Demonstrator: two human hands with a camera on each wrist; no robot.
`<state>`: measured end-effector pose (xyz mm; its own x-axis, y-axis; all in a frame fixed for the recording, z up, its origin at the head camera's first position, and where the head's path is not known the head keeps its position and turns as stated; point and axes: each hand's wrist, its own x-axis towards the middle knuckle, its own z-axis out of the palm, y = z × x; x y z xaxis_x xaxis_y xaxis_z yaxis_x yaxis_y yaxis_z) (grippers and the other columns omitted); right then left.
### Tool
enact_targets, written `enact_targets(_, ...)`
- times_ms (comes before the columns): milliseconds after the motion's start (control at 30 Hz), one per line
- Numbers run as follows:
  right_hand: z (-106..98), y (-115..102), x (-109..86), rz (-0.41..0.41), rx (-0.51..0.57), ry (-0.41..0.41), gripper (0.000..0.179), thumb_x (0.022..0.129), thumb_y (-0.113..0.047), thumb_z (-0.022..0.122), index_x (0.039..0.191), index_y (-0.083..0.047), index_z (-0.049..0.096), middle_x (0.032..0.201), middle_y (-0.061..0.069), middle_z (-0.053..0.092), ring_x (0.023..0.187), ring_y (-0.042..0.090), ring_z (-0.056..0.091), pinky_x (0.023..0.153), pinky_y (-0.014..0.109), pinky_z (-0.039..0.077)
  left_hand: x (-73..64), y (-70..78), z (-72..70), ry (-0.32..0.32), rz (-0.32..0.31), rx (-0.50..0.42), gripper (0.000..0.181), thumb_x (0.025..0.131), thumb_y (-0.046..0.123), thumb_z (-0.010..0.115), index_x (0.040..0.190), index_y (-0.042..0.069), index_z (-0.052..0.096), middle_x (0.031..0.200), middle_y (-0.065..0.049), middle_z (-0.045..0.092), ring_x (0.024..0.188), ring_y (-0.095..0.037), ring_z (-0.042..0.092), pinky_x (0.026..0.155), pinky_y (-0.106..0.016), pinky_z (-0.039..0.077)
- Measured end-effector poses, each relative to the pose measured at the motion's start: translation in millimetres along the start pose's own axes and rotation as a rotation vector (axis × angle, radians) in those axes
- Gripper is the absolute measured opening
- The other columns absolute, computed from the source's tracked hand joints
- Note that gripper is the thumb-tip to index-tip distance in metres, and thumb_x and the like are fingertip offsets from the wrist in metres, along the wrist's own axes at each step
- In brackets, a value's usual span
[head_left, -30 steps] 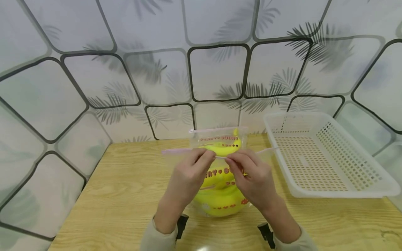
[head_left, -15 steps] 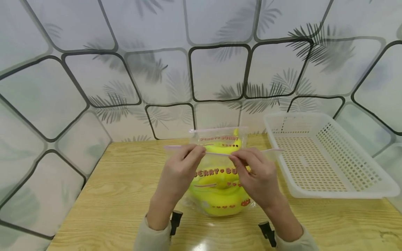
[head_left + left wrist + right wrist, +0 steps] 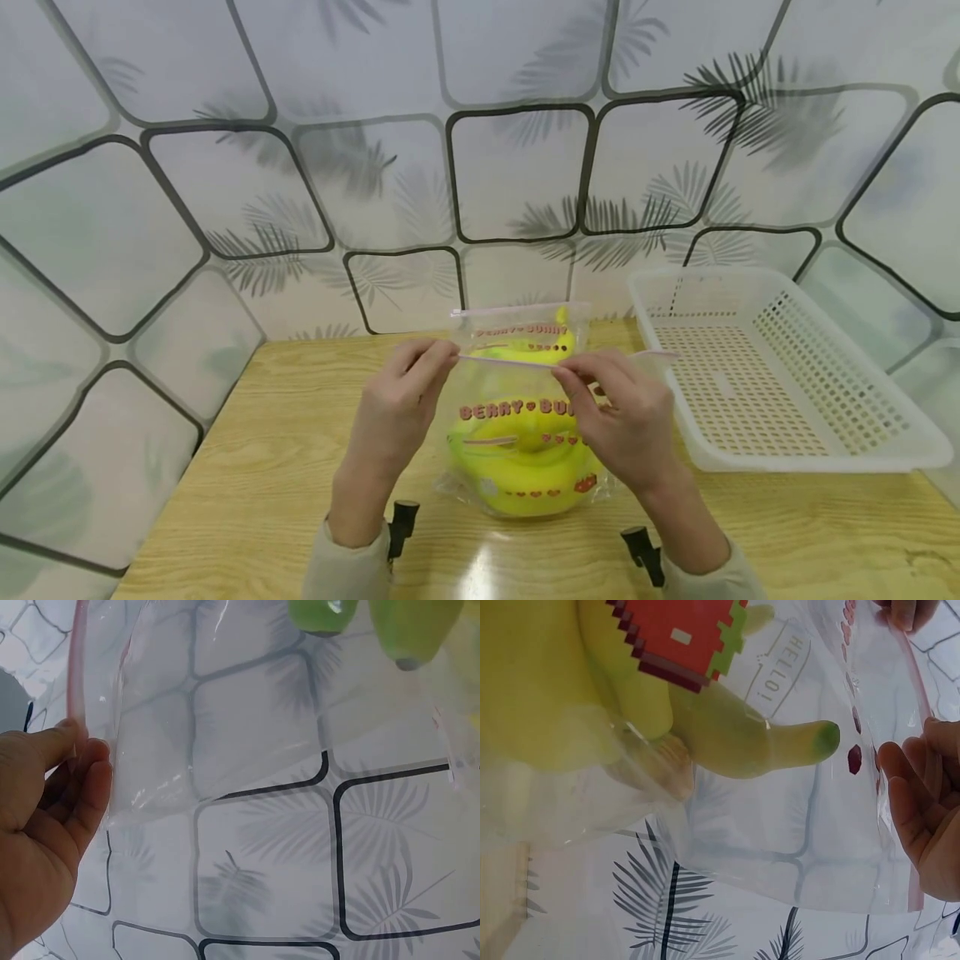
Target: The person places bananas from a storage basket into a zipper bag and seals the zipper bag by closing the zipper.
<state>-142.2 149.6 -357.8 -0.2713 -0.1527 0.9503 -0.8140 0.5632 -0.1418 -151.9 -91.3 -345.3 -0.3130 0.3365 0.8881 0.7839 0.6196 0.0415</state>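
A clear zip bag (image 3: 491, 385) printed "BERRY BUNNY" stands upright with yellow bananas (image 3: 525, 487) inside, its pink zip strip stretched across the top. My left hand (image 3: 397, 408) pinches the strip near its left part, thumb against the curled forefinger. Further right, my right hand (image 3: 622, 417) pinches the same strip between thumb and forefinger. In the left wrist view, green banana tips (image 3: 409, 634) show above the hand (image 3: 45, 810). The right wrist view has a banana (image 3: 735, 739) behind the film, beside a red pixel-style print (image 3: 675, 637).
Behind the held bag stands a second printed zip bag (image 3: 517, 317) with bananas in it. A white perforated basket (image 3: 817, 462) sits on the right of the wooden table (image 3: 247, 467). Patterned cloth walls (image 3: 517, 175) rise at the back and sides.
My left hand has slid left along the zip strip, away from the right hand, baring more of the strip and the print. The right hand has shifted slightly right.
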Motion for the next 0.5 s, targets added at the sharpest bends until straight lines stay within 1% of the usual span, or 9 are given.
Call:
enact_targets(200,-4.2,1.6,0.1,0.029,-0.031,-0.021,0.035,0.1,-0.03,0.06,0.082,-0.002,0.071,0.074,0.006,0.068,0.058,0.013,0.063,0.049,0.02,0.051,-0.9,-6.1,-5.4,0.008,-0.008,0.015,0.025,0.102,0.015,0.053,0.098,-0.002,0.07,0.091,-0.015,0.064,0.071,-0.023,0.063,0.06,-0.03,0.054)
enact_targets(400,-5.8,3.8,-0.2,0.056,-0.047,-0.007,0.039,0.099,-0.034,0.06,0.08,-0.002,0.071,0.075,0.007,0.069,0.06,0.015,0.066,0.052,0.02,0.053,-2.4,-12.2,-13.9,0.023,-0.052,0.038,0.026,0.102,0.015,0.053,0.097,-0.003,0.071,0.091,-0.014,0.065,0.072,-0.024,0.066,0.059,-0.031,0.054)
enact_targets(500,-6.2,5.4,-0.1,0.052,-0.041,-0.005,0.039,0.099,-0.035,0.061,0.08,-0.002,0.071,0.075,0.007,0.069,0.06,0.014,0.064,0.051,0.02,0.052,-2.8,-14.7,-16.2,0.027,-0.059,0.041,0.024,0.101,0.015,0.055,0.096,-0.003,0.071,0.09,-0.015,0.065,0.073,-0.024,0.065,0.059,-0.032,0.054)
